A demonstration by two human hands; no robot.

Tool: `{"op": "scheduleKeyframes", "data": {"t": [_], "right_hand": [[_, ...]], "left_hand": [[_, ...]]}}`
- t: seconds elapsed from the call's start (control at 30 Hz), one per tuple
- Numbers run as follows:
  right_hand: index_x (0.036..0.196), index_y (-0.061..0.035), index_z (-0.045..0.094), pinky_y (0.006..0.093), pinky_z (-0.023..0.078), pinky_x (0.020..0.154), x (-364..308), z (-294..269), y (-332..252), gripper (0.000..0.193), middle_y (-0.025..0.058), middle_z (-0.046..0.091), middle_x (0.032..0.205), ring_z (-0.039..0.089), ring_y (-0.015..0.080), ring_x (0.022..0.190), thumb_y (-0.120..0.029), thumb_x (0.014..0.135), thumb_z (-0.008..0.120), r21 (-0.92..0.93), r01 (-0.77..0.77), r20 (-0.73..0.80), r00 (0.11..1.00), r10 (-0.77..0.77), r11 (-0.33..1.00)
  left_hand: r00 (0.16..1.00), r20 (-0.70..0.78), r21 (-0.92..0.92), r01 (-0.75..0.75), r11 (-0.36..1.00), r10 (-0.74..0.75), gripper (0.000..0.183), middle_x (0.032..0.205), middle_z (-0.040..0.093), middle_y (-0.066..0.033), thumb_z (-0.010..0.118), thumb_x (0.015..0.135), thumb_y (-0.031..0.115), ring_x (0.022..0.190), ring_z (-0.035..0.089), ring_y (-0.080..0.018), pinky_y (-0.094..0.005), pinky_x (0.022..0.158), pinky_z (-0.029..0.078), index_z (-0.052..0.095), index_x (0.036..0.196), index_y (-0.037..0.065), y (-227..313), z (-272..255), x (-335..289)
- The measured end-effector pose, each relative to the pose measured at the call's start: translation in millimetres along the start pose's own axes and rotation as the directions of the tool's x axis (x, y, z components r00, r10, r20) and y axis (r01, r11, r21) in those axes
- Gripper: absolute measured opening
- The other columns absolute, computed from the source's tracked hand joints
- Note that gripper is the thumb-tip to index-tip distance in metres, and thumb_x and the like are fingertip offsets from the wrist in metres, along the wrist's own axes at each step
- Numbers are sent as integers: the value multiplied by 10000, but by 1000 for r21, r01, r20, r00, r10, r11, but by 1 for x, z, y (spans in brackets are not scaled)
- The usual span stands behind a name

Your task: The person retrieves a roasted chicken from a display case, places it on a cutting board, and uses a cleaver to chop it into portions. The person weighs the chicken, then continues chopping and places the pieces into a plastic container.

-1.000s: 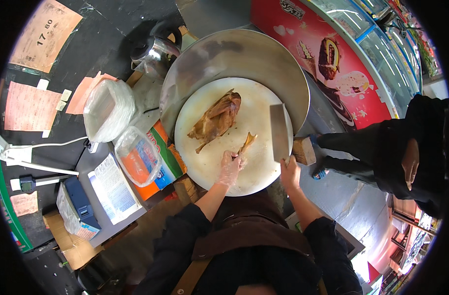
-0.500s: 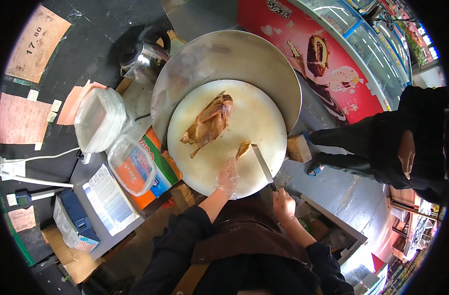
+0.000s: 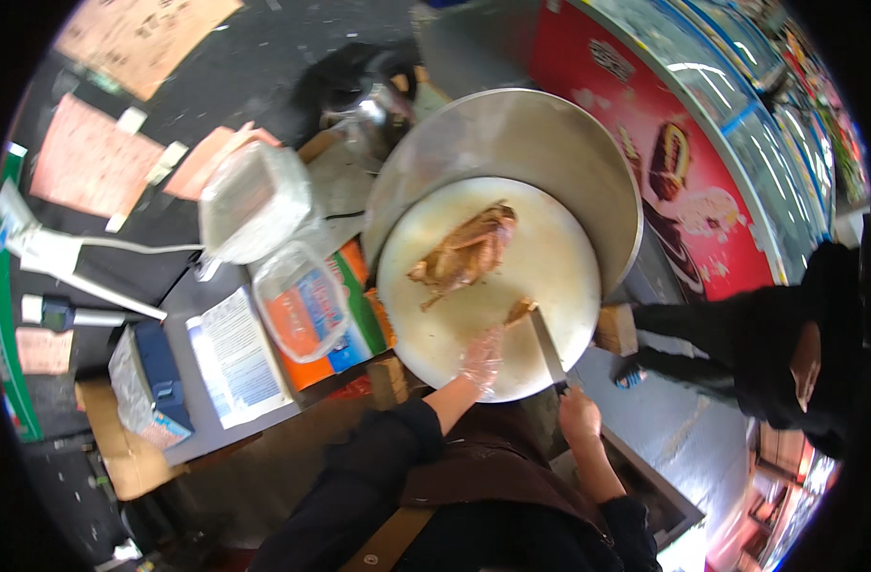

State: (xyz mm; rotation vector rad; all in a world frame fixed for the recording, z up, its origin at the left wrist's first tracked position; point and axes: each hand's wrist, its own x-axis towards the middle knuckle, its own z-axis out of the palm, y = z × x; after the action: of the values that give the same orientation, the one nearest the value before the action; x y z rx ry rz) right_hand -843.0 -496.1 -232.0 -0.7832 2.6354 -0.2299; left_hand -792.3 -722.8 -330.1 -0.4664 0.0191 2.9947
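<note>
A browned, cooked whole bird (image 3: 469, 250), perhaps a duck, lies on the round white cutting board (image 3: 426, 355). Closer to me on the board is a small browned poultry piece (image 3: 520, 311). My left hand (image 3: 482, 362), in a clear plastic glove, grips the near end of this piece; its fingertips are blurred. In my right hand (image 3: 579, 417) is the handle of a knife with a wide, straight blade (image 3: 546, 345). The blade's far end touches or nearly touches the piece, with the edge above or on the board; which one, I cannot tell.
A tall curved metal guard (image 3: 512, 124) wraps the board's far side. On the left are plastic bags (image 3: 254, 200), a clear bag-lined container (image 3: 302, 305), a printed sheet (image 3: 237, 357) and a metal kettle (image 3: 374, 110). A person in dark clothes (image 3: 769, 353) stands right, beside a red freezer (image 3: 683, 172).
The whole view has turned and shifted, so the board and hands appear further right. Both hands keep their holds; the bird and the piece stay in about the same places on the board.
</note>
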Motion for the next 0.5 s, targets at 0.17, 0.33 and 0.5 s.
{"op": "scheduleKeyframes", "data": {"t": [0.17, 0.33, 0.5], "right_hand": [[931, 20, 507, 471, 457, 619, -3, 13, 14, 241, 231, 597, 788, 585, 432, 712, -160, 807, 608, 447, -239, 33, 967, 251, 862], [893, 26, 516, 475, 452, 683, 14, 40, 15, 206, 255, 598, 817, 578, 441, 786, -141, 800, 593, 462, -260, 23, 959, 282, 848], [926, 22, 536, 474, 463, 714, 18, 43, 5, 227, 264, 604, 849, 584, 441, 816, -162, 800, 579, 466, -284, 10, 949, 316, 838]], "left_hand": [[385, 821, -254, 907, -334, 422, 105, 743, 527, -52, 465, 948, 174, 633, 524, -194, -319, 572, 446, 526, 945, 89, 34, 51, -48], [354, 143, 958, 187, -219, 924, 89, 733, 496, -89, 423, 957, 130, 608, 503, -180, -345, 554, 442, 425, 924, 47, 99, 92, -160], [84, -88, 865, 501, 34, 993, 111, 900, 529, -234, 462, 857, 76, 900, 527, -390, -451, 737, 430, 456, 917, -17, 180, 75, -234]]}}
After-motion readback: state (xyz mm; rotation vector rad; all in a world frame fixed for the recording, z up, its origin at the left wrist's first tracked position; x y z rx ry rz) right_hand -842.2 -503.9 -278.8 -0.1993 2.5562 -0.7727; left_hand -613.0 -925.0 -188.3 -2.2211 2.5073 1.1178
